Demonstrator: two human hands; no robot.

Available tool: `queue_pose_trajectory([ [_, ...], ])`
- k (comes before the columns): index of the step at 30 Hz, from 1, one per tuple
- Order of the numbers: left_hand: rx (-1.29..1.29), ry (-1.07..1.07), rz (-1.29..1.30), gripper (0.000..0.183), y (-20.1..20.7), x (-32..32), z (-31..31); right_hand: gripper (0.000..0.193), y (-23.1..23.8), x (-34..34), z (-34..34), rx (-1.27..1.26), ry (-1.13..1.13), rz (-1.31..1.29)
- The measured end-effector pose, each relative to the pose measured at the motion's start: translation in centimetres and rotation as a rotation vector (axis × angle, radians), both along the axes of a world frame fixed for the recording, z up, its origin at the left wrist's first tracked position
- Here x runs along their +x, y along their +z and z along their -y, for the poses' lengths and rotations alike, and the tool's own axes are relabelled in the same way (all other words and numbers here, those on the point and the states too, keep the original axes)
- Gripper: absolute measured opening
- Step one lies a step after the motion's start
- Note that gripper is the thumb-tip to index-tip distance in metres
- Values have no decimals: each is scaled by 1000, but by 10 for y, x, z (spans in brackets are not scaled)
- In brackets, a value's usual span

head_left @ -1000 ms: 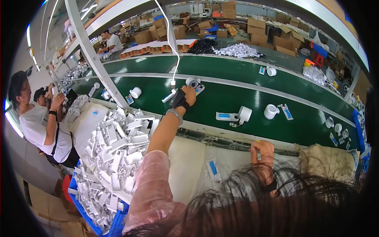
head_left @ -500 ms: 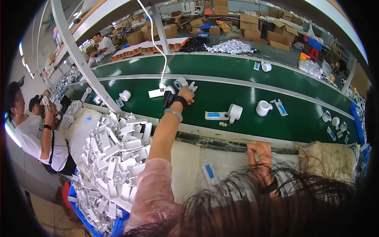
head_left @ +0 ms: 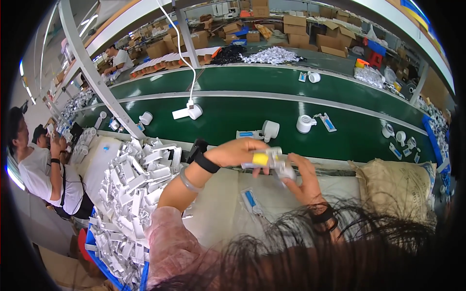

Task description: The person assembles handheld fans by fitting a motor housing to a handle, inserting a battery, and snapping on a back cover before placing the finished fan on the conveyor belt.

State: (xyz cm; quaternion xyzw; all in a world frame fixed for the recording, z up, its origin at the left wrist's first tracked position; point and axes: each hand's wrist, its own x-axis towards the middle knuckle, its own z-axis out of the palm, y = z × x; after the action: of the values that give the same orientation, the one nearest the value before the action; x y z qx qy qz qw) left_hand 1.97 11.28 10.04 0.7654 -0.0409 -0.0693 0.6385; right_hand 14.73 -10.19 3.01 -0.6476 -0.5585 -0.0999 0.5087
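Head view: half a second ago, our left hand (head_left: 238, 153) was stretched out over the green belt (head_left: 233, 116) and our right hand (head_left: 307, 183) lay low by the near edge. Now we hold a white unit (head_left: 277, 165) between them, in front of that edge. Our left fingers grip its left end; our right thumb and fingers close about its rounded end. Slightly blurred, it shows us a yellow patch on its flat body.
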Motion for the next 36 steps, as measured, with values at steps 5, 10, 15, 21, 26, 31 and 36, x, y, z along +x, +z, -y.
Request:
queue_pose_trajectory([
  [5, 119, -274, -154, 22, -3, -2, 20, 10, -25, 18, 8, -271, 535, -401],
  [10, 305, -185, -311, 22, -8, -8, 14, 5, -17, 19, 10, -238, 499, -614],
  [15, 774, 315, 197, 36, -50, -5, 24, 16, -17, 22, 11, -314, 580, -824],
  [21, 595, 548, 306, 40, -66, -2, 52, 29, -14, 18, 16, -279, 721, -1128],
  [26, 472, 651, 368, 39, -72, -9, 63, 18, -14, 22, 13, -373, 694, -1012],
  [31, 44, 567, 252, 34, -70, -7, 67, 10, -13, 13, 12, -440, 423, -629],
  [36, -226, 615, 125, 29, -80, -1, 73, 14, -10, 2, 7, -115, -32, 37],
])
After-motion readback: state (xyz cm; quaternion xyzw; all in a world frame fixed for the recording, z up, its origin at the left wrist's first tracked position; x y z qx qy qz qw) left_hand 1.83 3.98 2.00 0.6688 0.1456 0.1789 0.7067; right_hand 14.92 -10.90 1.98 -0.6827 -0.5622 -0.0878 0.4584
